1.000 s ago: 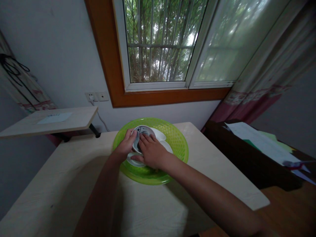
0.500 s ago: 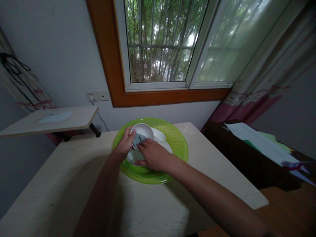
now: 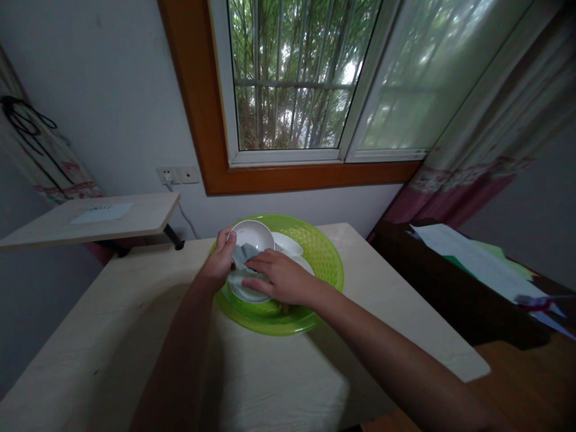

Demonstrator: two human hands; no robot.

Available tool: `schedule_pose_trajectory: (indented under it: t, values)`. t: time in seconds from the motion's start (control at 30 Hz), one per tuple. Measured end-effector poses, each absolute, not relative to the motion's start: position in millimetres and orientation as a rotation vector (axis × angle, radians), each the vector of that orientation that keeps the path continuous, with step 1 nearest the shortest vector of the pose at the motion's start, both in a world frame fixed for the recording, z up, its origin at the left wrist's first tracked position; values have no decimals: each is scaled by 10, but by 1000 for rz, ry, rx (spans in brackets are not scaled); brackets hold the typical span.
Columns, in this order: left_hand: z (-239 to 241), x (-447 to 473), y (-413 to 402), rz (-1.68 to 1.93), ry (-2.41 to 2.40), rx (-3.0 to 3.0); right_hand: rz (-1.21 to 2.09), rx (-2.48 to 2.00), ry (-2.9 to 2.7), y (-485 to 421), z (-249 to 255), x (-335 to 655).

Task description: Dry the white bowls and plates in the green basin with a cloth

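Two bare forearms enter from the lower edge, which cuts them off, and cross a pale table (image 3: 270, 384). The left hand (image 3: 220, 258) is closed on the left rim of a white bowl (image 3: 252, 233), thumb inside, apparently to steady it as it tilts above a green basket (image 3: 330, 258). The right hand (image 3: 283, 277), half open, lays its fingers on a grey cloth (image 3: 244, 254) at the bowl's near side; the thumb stands apart, so whether the cloth is gripped or merely pressed cannot be told. Below lies a white dish (image 3: 247, 294), partly covered by the right hand; a small yellowish object (image 3: 284, 308) beside that wrist is unidentifiable. Beyond the hand, a white spoon-shaped piece (image 3: 288, 243) and another white dish (image 3: 305, 264) show only in part; the basket presumably keeps the crockery together. Farther back stand a wall socket (image 3: 168, 175) and a barred window (image 3: 297, 84).
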State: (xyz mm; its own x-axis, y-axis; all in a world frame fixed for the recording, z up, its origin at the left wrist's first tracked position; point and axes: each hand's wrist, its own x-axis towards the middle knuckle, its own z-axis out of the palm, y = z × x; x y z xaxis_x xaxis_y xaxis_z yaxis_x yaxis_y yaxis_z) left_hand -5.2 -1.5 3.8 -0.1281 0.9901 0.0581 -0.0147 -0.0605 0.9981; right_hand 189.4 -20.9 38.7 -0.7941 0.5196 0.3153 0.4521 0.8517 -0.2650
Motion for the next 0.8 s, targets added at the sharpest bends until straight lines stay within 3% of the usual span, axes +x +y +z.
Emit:
schedule_pose_trajectory:
  t: [0.33,0.8]
  values:
    - [181,-37,-77,1227,1343,1169,-290,-855,-2675,-1,284,2091]
    - [90,-125,-78,1095,1182,1062,-413,-574,-2783,76,504,1958]
